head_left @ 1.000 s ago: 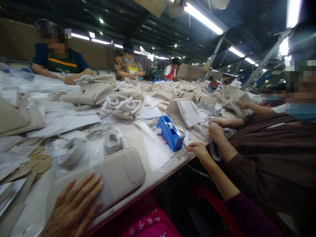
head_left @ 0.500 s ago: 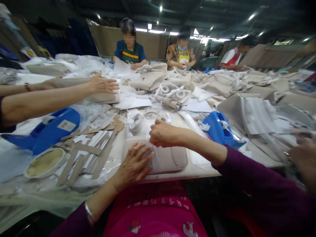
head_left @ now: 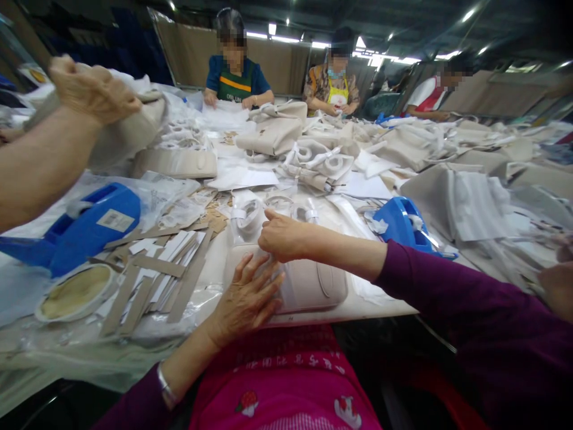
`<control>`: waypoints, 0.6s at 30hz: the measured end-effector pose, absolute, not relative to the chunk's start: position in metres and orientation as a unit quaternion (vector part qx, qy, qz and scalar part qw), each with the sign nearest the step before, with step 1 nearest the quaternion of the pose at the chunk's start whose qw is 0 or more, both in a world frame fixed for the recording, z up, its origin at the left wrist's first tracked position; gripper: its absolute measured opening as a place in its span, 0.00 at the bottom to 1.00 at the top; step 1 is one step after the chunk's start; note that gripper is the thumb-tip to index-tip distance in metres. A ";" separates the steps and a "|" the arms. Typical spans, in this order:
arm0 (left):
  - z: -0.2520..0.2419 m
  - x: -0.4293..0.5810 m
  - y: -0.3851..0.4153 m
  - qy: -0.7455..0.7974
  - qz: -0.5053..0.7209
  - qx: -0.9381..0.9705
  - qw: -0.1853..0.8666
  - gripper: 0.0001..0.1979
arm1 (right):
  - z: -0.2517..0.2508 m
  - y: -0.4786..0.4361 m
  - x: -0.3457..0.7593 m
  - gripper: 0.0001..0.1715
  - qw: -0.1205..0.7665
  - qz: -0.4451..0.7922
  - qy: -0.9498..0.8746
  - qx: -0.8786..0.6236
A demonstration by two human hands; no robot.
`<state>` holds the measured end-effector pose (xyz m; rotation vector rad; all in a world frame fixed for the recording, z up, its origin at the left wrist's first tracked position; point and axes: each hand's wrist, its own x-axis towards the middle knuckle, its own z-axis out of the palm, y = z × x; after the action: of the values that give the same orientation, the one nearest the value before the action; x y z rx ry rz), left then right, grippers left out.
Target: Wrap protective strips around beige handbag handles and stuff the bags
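One bare left hand (head_left: 248,292) splayed flat on a beige, round-cornered bag (head_left: 311,288) at the cream worktop's (head_left: 376,310) near edge, grip wide, nothing clutched. Bare right hand (head_left: 283,236) over same bag, grip curled, can't tell how tight or around what. Blue plastic tape dispenser (head_left: 398,226) nearby, off right.

The beige bag (head_left: 308,285) looks smooth and matt (the right-hand dispenser (head_left: 394,220), plastic).

Counted: one left hand (head_left: 250,294), one right hand (head_left: 282,236), one near-edge beige bag (head_left: 316,282), two foreground blue tape dispensers (head_left: 96,226), one round dish (head_left: 74,294), one bracelet (head_left: 165,386), three people (head_left: 239,83) across the table (head_left: 385,310).
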<state>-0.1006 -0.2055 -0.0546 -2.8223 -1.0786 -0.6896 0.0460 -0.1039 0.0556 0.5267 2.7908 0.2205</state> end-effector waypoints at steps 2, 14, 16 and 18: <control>-0.055 -0.100 -0.205 -0.349 -0.220 -0.911 0.023 0.22 | 0.055 -0.108 0.042 0.10 0.147 0.090 0.965 0.197; -0.052 -0.097 -0.204 -0.356 -0.189 -0.914 0.045 0.26 | 0.042 -0.062 0.043 0.11 0.083 0.001 0.957 0.278; -0.051 -0.096 -0.203 -0.358 -0.173 -0.916 0.051 0.28 | 0.039 -0.036 0.055 0.16 0.108 -0.058 0.947 0.297; -0.049 -0.096 -0.203 -0.355 -0.164 -0.919 0.051 0.29 | 0.036 -0.017 0.069 0.16 0.108 -0.085 0.939 0.315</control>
<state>-0.0958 -0.2034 -0.0494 -2.7970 -1.0805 -0.4993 0.0687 -0.0165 0.0359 0.9268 2.7624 -0.2501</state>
